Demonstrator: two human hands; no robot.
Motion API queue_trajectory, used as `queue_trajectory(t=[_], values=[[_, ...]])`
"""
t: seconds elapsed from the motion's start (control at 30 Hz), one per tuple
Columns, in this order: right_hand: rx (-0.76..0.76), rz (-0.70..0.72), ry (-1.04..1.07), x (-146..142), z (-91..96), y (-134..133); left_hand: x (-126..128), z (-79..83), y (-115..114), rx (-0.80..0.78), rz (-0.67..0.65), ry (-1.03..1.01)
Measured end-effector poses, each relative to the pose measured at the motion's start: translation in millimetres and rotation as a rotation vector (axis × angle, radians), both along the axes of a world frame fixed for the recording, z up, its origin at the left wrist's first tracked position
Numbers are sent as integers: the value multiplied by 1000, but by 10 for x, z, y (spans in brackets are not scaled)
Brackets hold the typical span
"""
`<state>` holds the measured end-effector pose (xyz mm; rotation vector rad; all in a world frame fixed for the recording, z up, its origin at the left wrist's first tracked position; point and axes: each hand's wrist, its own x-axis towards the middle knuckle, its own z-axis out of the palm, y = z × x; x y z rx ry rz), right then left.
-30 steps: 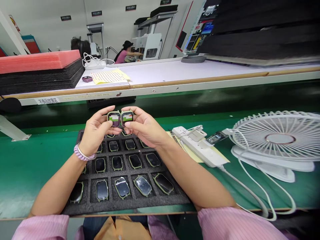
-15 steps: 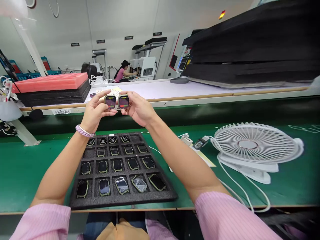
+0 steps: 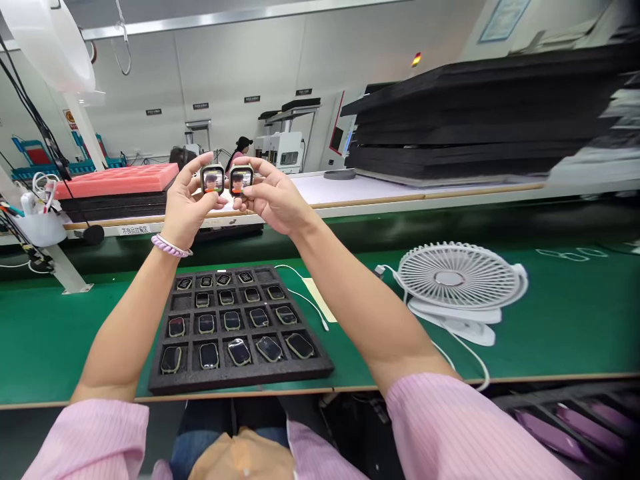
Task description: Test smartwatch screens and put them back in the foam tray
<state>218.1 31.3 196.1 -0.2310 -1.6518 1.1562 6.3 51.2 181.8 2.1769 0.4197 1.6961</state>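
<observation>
CHANGE: left hand (image 3: 183, 208) and right hand (image 3: 274, 200) have been raised from just above the foam tray (image 3: 240, 381) to well above its far edge; lit screens judged under side-by-side check | GRIP: left unit (image 3: 212, 180) and right unit (image 3: 241, 180) pinched narrowly at the edges, one per hand, just beside each other | COUNT: 2 units held, 18 seated in tray, 2 pockets vacant, 1 fan (image 3: 457, 280) at right
</observation>
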Motion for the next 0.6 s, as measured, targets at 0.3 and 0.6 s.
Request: queue_trajectory(t=[0.3,0.6], values=[[64,27,-38,50,35,-112,10,28,-155,24,-26,-41],[56,64,-19,25,17,-154,65,-32,-238,36,-24,-96]])
